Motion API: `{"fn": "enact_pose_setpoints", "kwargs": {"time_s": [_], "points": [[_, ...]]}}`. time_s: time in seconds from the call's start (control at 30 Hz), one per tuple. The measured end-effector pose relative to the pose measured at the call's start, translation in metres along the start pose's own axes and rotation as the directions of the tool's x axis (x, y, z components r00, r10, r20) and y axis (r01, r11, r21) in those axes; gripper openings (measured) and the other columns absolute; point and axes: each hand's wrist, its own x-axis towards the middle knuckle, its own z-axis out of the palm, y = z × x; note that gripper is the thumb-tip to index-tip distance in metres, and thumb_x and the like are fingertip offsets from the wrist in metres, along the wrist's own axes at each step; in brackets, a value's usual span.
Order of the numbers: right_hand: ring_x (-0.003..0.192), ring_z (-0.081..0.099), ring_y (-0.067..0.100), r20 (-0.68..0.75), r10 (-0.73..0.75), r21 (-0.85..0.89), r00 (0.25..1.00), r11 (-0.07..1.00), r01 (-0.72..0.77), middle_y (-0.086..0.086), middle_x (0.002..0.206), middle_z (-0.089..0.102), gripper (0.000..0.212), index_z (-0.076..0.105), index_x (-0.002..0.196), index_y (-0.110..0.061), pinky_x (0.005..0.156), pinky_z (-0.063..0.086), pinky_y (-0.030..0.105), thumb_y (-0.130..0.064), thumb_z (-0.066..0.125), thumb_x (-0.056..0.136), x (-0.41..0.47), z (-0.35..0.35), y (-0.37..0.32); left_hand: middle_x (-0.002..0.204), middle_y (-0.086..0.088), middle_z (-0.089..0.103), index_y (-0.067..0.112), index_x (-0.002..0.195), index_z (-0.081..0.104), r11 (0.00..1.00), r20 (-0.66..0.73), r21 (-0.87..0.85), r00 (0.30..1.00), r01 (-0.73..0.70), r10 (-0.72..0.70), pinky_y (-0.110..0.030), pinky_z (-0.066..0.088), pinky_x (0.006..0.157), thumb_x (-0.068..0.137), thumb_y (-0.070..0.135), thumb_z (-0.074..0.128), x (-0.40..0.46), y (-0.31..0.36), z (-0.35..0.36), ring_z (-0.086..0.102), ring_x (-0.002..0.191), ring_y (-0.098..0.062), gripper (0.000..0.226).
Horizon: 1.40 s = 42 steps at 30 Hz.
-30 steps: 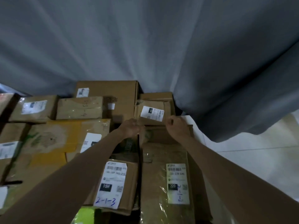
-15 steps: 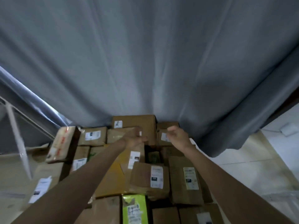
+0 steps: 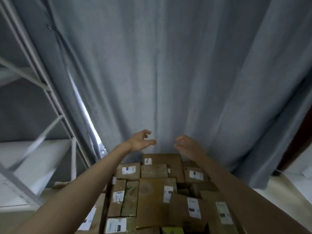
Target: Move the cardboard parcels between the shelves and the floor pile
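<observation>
The curtain (image 3: 168, 73) is a plain grey-blue, darker in its folds, with a bright white streak of light at its left edge. The parcels (image 3: 157, 196) are brown cardboard, most carrying white labels (image 3: 168, 194) with black print; 1 large box shows a faint round mark and a yellower tint. A bright yellow-green packet (image 3: 172, 230) shows at the bottom edge. The shelves (image 3: 33, 92) are white metal with pale grey boards. The floor (image 3: 287, 195) is cream, and a dark brown strip (image 3: 302, 132) runs at the far right.

White shipping labels (image 3: 193, 208) sit on the cardboard parcels (image 3: 152, 196), but their print is too blurred to read anything.
</observation>
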Motion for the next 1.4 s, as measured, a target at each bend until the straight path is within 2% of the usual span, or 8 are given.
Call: {"fn": "enact_pose_setpoints", "kwargs": {"time_s": [0.07, 0.17, 0.27, 0.4, 0.67, 0.83, 0.97, 1.4], "points": [[0.113, 0.061, 0.028, 0.001, -0.063, -0.043, 0.998, 0.997, 0.063, 0.012, 0.118, 0.065, 0.027, 0.064, 0.122, -0.001, 0.088, 0.043, 0.024, -0.015, 0.061, 0.098, -0.001, 0.007, -0.028, 0.144, -0.009, 0.048, 0.017, 0.147, 0.043, 1.0, -0.053, -0.013, 0.998, 0.015, -0.016, -0.028, 0.041, 0.103, 0.093, 0.037, 0.067, -0.023, -0.008, -0.021, 0.052, 0.127, -0.025, 0.062], [0.101, 0.063, 0.028, 0.04, -0.08, -0.029, 0.996, 0.996, 0.081, 0.013, 0.106, 0.065, 0.036, 0.062, 0.126, -0.006, 0.084, 0.046, 0.027, -0.013, 0.07, 0.091, -0.005, 0.023, -0.066, 0.146, -0.01, 0.048, 0.016, 0.148, 0.042, 0.998, -0.151, -0.021, 0.987, 0.055, -0.057, -0.022, 0.038, 0.099, 0.092, 0.035, 0.07, -0.061, -0.025, -0.043, 0.051, 0.129, -0.023, 0.066], [0.09, 0.059, 0.023, 0.115, -0.142, -0.019, 0.983, 0.989, 0.145, 0.01, 0.102, 0.058, 0.045, 0.061, 0.126, -0.006, 0.081, 0.048, 0.03, -0.01, 0.077, 0.084, -0.017, 0.041, -0.099, 0.146, -0.01, 0.049, 0.017, 0.15, 0.039, 0.994, -0.213, -0.008, 0.971, 0.107, -0.106, -0.026, 0.042, 0.098, 0.09, 0.034, 0.072, -0.107, -0.044, -0.059, 0.054, 0.127, -0.026, 0.07], [0.101, 0.062, 0.024, 0.224, -0.233, -0.044, 0.946, 0.968, 0.248, 0.01, 0.114, 0.059, 0.054, 0.057, 0.131, -0.015, 0.082, 0.047, 0.027, -0.016, 0.081, 0.082, -0.045, 0.068, -0.135, 0.145, -0.013, 0.049, 0.016, 0.148, 0.041, 0.986, -0.283, 0.021, 0.947, 0.163, -0.151, -0.031, 0.046, 0.1, 0.088, 0.032, 0.075, -0.166, -0.067, -0.078, 0.057, 0.122, -0.028, 0.071], [0.104, 0.056, 0.02, 0.396, -0.409, -0.07, 0.822, 0.879, 0.472, 0.01, 0.123, 0.056, 0.057, 0.055, 0.135, -0.018, 0.084, 0.046, 0.026, -0.014, 0.078, 0.083, -0.102, 0.145, -0.232, 0.143, -0.01, 0.052, 0.016, 0.144, 0.045, 0.956, -0.437, 0.072, 0.871, 0.283, -0.225, -0.034, 0.043, 0.105, 0.089, 0.038, 0.073, -0.296, -0.127, -0.128, 0.053, 0.127, -0.025, 0.066], [0.087, 0.057, 0.013, 0.438, -0.529, -0.036, 0.727, 0.797, 0.602, 0.001, 0.104, 0.058, 0.055, 0.058, 0.132, -0.018, 0.066, 0.043, 0.014, -0.012, 0.078, 0.081, -0.134, 0.222, -0.31, 0.144, -0.009, 0.051, 0.019, 0.145, 0.045, 0.929, -0.546, 0.015, 0.782, 0.369, -0.301, -0.034, 0.044, 0.103, 0.087, 0.039, 0.075, -0.377, -0.183, -0.181, 0.055, 0.124, -0.026, 0.068], [0.1, 0.057, 0.021, 0.488, -0.57, -0.03, 0.661, 0.746, 0.666, 0.008, 0.114, 0.058, 0.056, 0.057, 0.132, -0.018, 0.081, 0.046, 0.025, -0.012, 0.077, 0.08, -0.164, 0.301, -0.374, 0.144, -0.01, 0.05, 0.019, 0.146, 0.044, 0.903, -0.599, -0.002, 0.722, 0.43, -0.346, -0.029, 0.042, 0.102, 0.085, 0.034, 0.076, -0.445, -0.243, -0.228, 0.052, 0.128, -0.023, 0.07], [0.109, 0.053, 0.019, 0.569, -0.627, -0.004, 0.532, 0.645, 0.764, 0.007, 0.133, 0.055, 0.062, 0.051, 0.139, -0.024, 0.095, 0.052, 0.039, -0.012, 0.075, 0.083, -0.241, 0.524, -0.567, 0.146, -0.01, 0.049, 0.021, 0.148, 0.041, 0.791, -0.662, 0.051, 0.614, 0.609, -0.43, -0.035, 0.038, 0.11, 0.086, 0.028, 0.076, -0.627, -0.414, -0.385, 0.048, 0.133, -0.024, 0.072]]}}
